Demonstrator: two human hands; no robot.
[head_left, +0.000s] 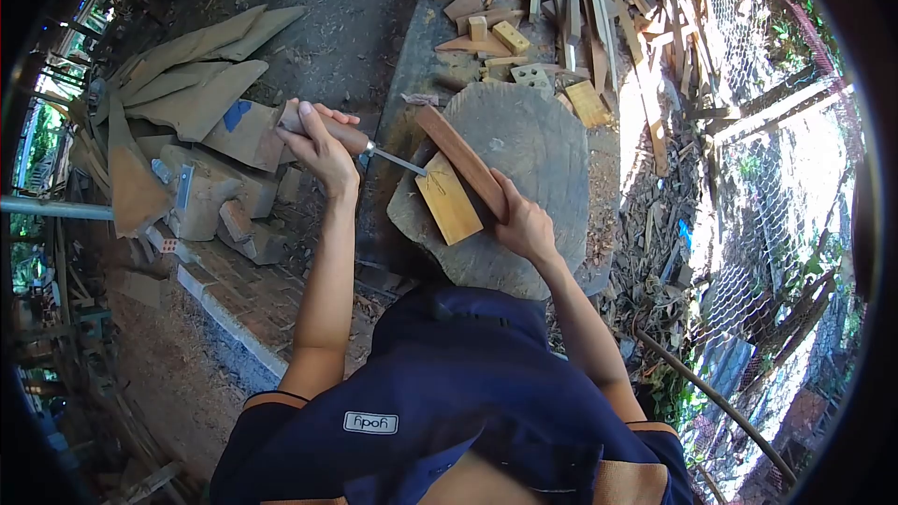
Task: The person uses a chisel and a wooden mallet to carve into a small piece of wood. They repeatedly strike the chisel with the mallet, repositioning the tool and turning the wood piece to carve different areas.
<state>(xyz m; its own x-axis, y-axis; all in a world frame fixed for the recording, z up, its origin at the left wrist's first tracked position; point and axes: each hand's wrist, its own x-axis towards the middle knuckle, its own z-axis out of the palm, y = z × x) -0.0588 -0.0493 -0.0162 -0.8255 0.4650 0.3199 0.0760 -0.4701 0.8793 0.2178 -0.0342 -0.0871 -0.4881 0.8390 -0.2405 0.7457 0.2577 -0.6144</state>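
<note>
My left hand [323, 151] is closed around the thick wooden handle of a chisel [398, 160], some fingers sticking out past it. The metal blade points right, and its tip meets the upper left edge of a yellowish wooden block [451, 206] with dark lines marked on its top. In my right hand [526, 224] is the lower end of a reddish-brown wooden bar [463, 161]. This bar slants up to the left, along the block's right side and partly over its upper edge. Block and bar are on a round-sided wooden stump [543, 145].
Several small wooden blocks [511, 36] and long strips [599, 9] lie beyond the stump. Large wood slabs [201, 93] are piled at the left, near a metal pipe [56, 209]. Wire mesh [758, 187] and wood scraps are on the right.
</note>
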